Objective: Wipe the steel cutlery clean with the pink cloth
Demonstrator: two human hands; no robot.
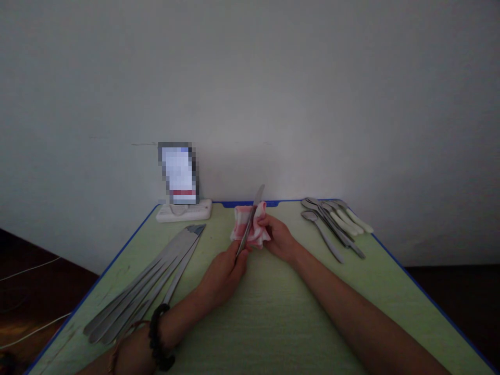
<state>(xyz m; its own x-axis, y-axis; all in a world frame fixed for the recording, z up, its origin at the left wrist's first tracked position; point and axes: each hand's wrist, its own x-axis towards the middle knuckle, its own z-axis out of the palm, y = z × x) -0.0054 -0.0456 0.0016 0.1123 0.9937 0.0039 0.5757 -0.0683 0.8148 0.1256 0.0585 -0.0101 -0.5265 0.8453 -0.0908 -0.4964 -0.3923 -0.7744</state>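
Note:
My left hand [225, 273] is closed around the handle of a table knife [250, 221], whose blade points up and away from me. Behind and beside the blade is a pink and white cloth [244, 216], which my right hand [276, 237] pinches at its right side. Part of the blade lies against the cloth and its tip sticks out above it. Several more table knives [156, 278] lie fanned out to the left, partly hidden by my left forearm. To the right lie several spoons and other cutlery [324, 232], some with white handles.
A phone [179, 174], blurred out, leans upright on a white power strip or stand [185, 210] at the back left. The green table [269, 312] has a blue edge, and a plain wall [250, 94] rises right behind it. White cables [35, 330] hang at the left.

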